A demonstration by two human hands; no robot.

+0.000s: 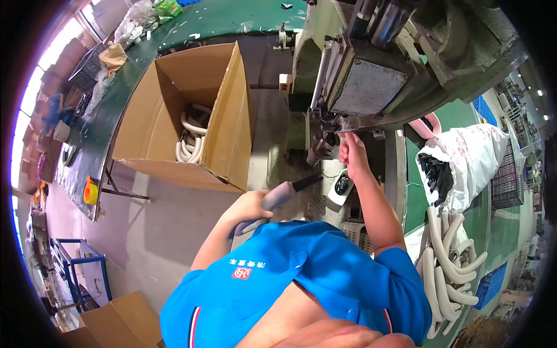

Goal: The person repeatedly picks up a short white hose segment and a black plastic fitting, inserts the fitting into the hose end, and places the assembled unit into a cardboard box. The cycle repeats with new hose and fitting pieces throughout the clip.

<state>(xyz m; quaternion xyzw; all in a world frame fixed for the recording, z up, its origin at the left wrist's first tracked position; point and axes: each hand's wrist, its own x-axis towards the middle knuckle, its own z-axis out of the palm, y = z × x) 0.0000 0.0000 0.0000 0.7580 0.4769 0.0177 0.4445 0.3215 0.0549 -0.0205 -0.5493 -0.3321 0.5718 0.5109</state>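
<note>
My left hand point(250, 207) is wrapped round a bent grey tube point(279, 195). A black narrower end sticks out of the tube, pointing toward the machine point(371, 87). My right hand point(354, 155) is raised at the underside of the machine, close to its metal working parts point(325, 124). Its fingers are curled in, and what they hold, if anything, is hidden. Just below the machine, near my right wrist, a white container with small black parts point(341, 185) stands between my two hands.
On the left stands an open cardboard box point(174, 110) with several pale curved tubes point(191, 142). A green table point(96, 148) carries an orange tape roll point(90, 190). To the right, more pale tubes point(447, 261) lie beside a white sack of black parts point(464, 162).
</note>
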